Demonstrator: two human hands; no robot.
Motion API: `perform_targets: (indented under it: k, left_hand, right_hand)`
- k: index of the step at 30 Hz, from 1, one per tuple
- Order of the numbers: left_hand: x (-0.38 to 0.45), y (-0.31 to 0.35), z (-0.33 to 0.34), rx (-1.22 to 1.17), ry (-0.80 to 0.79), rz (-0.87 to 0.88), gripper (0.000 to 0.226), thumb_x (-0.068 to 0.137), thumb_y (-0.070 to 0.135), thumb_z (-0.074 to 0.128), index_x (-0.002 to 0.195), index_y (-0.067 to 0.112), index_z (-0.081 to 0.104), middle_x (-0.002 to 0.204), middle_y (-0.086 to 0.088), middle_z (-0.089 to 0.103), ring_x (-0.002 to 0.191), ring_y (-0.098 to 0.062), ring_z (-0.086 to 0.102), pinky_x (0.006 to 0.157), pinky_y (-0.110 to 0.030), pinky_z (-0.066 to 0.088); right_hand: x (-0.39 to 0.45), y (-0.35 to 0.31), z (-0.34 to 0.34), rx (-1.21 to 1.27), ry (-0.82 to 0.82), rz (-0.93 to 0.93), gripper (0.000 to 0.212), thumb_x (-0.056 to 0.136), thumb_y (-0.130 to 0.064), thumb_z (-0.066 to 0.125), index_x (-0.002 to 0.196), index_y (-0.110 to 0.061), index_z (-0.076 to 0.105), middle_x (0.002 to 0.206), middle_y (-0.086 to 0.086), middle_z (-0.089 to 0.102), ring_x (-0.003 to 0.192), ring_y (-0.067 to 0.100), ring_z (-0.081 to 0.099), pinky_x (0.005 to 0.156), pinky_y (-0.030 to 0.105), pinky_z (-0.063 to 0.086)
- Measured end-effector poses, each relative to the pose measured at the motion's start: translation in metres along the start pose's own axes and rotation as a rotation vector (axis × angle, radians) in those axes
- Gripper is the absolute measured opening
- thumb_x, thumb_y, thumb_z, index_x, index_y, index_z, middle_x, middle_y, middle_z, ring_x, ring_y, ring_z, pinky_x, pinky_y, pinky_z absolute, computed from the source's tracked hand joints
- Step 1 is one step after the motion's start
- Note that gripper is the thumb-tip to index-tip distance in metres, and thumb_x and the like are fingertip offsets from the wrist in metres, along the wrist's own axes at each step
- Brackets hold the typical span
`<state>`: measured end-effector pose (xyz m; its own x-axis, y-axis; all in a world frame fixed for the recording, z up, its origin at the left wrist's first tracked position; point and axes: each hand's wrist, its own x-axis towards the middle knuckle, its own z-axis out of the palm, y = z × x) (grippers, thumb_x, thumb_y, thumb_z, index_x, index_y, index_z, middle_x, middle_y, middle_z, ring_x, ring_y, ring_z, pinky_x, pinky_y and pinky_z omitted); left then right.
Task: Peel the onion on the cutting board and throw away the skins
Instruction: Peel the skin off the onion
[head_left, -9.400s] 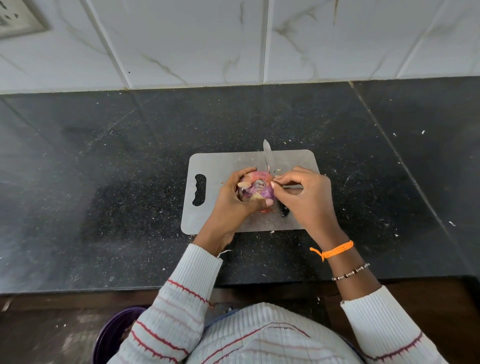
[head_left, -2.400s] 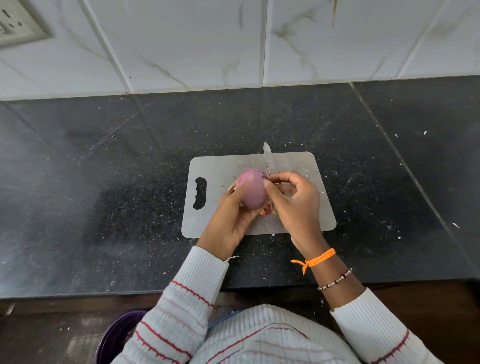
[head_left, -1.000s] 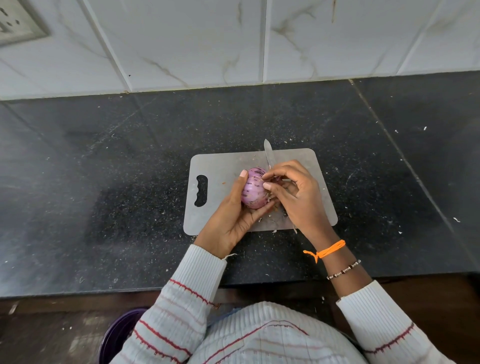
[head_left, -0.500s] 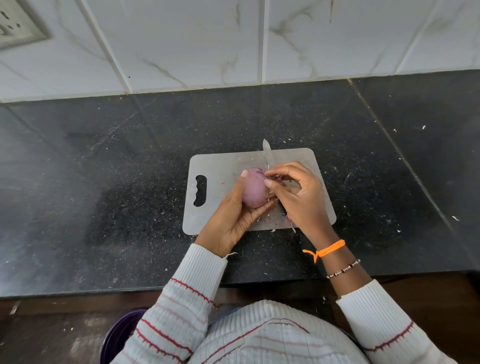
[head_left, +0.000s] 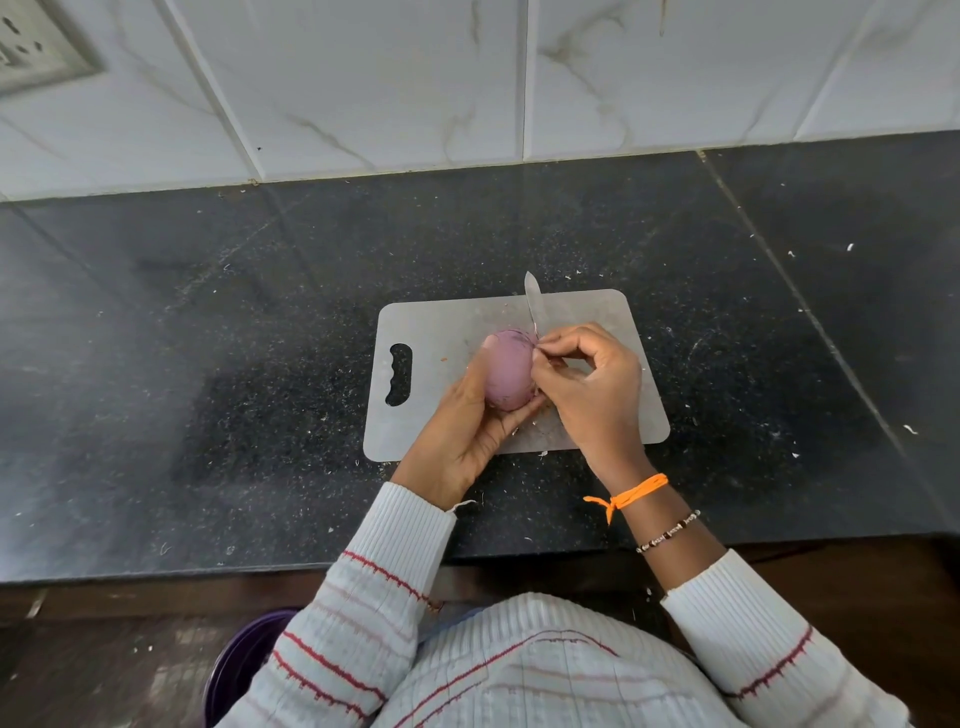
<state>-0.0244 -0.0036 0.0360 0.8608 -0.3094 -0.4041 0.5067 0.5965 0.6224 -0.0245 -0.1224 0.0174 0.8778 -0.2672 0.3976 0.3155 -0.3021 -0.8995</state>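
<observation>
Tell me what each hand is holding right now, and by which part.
The left hand cups the onion round its left side and underside. The right hand pinches at the onion's right edge, seemingly a strip of skin; the strip itself is too small to make out.

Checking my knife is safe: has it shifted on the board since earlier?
No. The knife lies as before, its tip just past the far edge of the cutting board.

Onion: pale purple-pink w/ thin dark streaks. Cutting board: plain light grey. Countertop: black, white-speckled. Wall tiles: white, grey-brown marble veins. Sleeves: white ribbed, red stripes. Wristband: orange. Tub: dark purple.
</observation>
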Motion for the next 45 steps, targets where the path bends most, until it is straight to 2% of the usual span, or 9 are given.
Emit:
perform_targets:
  k: [5, 7, 11, 13, 16, 17, 27, 35, 45]
  left_hand:
    - [0.001, 0.001, 0.001, -0.032, -0.001, -0.025, 0.046, 0.09, 0.04, 0.048, 0.112, 0.001, 0.057, 0.108, -0.018, 0.067, 0.092, -0.021, 0.068, 0.074, -0.029, 0.059]
    - [0.002, 0.001, 0.002, -0.034, 0.015, -0.03, 0.048, 0.091, 0.042, 0.047, 0.114, 0.001, 0.056, 0.108, -0.018, 0.067, 0.092, -0.022, 0.068, 0.072, -0.029, 0.059]
    - [0.003, 0.001, 0.001, -0.059, 0.042, -0.049, 0.05, 0.091, 0.042, 0.048, 0.118, 0.0, 0.054, 0.114, -0.021, 0.064, 0.097, -0.025, 0.065, 0.066, -0.028, 0.059]
    - [0.004, 0.001, -0.001, -0.063, 0.044, -0.049, 0.049, 0.091, 0.042, 0.047, 0.117, 0.001, 0.055, 0.113, -0.021, 0.064, 0.095, -0.025, 0.066, 0.064, -0.027, 0.059]
    - [0.005, 0.001, -0.002, -0.071, 0.039, -0.047, 0.047, 0.092, 0.042, 0.047, 0.116, 0.002, 0.056, 0.111, -0.019, 0.066, 0.092, -0.023, 0.068, 0.065, -0.027, 0.059]
    - [0.005, 0.001, -0.002, -0.075, 0.04, -0.047, 0.047, 0.092, 0.042, 0.047, 0.117, 0.002, 0.055, 0.112, -0.019, 0.066, 0.091, -0.022, 0.069, 0.065, -0.027, 0.059]
    - [0.008, 0.002, -0.005, -0.067, 0.023, -0.053, 0.05, 0.092, 0.041, 0.047, 0.124, 0.002, 0.051, 0.122, -0.023, 0.06, 0.101, -0.025, 0.065, 0.074, -0.031, 0.059]
    - [0.012, 0.005, -0.008, -0.071, 0.047, -0.07, 0.054, 0.09, 0.043, 0.05, 0.125, 0.001, 0.051, 0.124, -0.023, 0.059, 0.108, -0.026, 0.061, 0.078, -0.032, 0.057]
    - [0.014, 0.005, -0.007, -0.033, 0.066, -0.075, 0.047, 0.09, 0.042, 0.05, 0.115, 0.004, 0.056, 0.114, -0.022, 0.064, 0.099, -0.03, 0.066, 0.076, -0.032, 0.057]
  right_hand:
    - [0.001, 0.004, -0.005, 0.006, -0.017, 0.07, 0.005, 0.079, -0.005, 0.058, 0.076, -0.007, 0.061, 0.081, 0.002, 0.06, 0.077, 0.016, 0.061, 0.069, 0.026, 0.052]
    - [0.002, 0.005, -0.005, -0.028, -0.025, 0.093, 0.016, 0.084, -0.011, 0.045, 0.069, -0.009, 0.05, 0.07, 0.001, 0.052, 0.066, 0.012, 0.053, 0.059, 0.03, 0.047]
    - [0.002, 0.005, -0.005, -0.189, -0.068, 0.041, 0.036, 0.093, -0.013, 0.038, 0.06, -0.025, 0.031, 0.056, -0.012, 0.035, 0.056, -0.002, 0.045, 0.05, 0.016, 0.025]
    - [0.003, 0.006, -0.006, -0.18, -0.069, 0.023, 0.034, 0.095, -0.012, 0.046, 0.062, -0.023, 0.044, 0.061, -0.01, 0.048, 0.059, 0.001, 0.048, 0.053, 0.013, 0.032]
    - [0.003, 0.007, -0.006, -0.084, -0.043, 0.035, 0.007, 0.085, -0.008, 0.063, 0.086, -0.014, 0.067, 0.085, 0.0, 0.065, 0.076, 0.004, 0.059, 0.069, 0.014, 0.046]
    - [0.003, 0.005, -0.006, -0.058, -0.036, 0.031, 0.015, 0.083, -0.004, 0.064, 0.092, -0.016, 0.068, 0.091, -0.001, 0.066, 0.081, 0.006, 0.061, 0.073, 0.017, 0.049]
    - [0.009, 0.007, -0.009, -0.04, -0.192, -0.192, 0.012, 0.083, 0.002, 0.064, 0.091, -0.005, 0.07, 0.096, 0.007, 0.061, 0.091, 0.012, 0.061, 0.08, 0.021, 0.053]
    - [0.013, 0.015, -0.016, -0.047, -0.275, -0.206, 0.012, 0.079, 0.004, 0.065, 0.086, -0.004, 0.07, 0.099, 0.006, 0.061, 0.093, 0.013, 0.062, 0.079, 0.025, 0.055]
    - [0.014, 0.011, -0.013, 0.032, -0.05, -0.027, 0.009, 0.077, -0.002, 0.072, 0.078, -0.008, 0.065, 0.078, -0.002, 0.06, 0.072, 0.0, 0.059, 0.066, 0.014, 0.049]
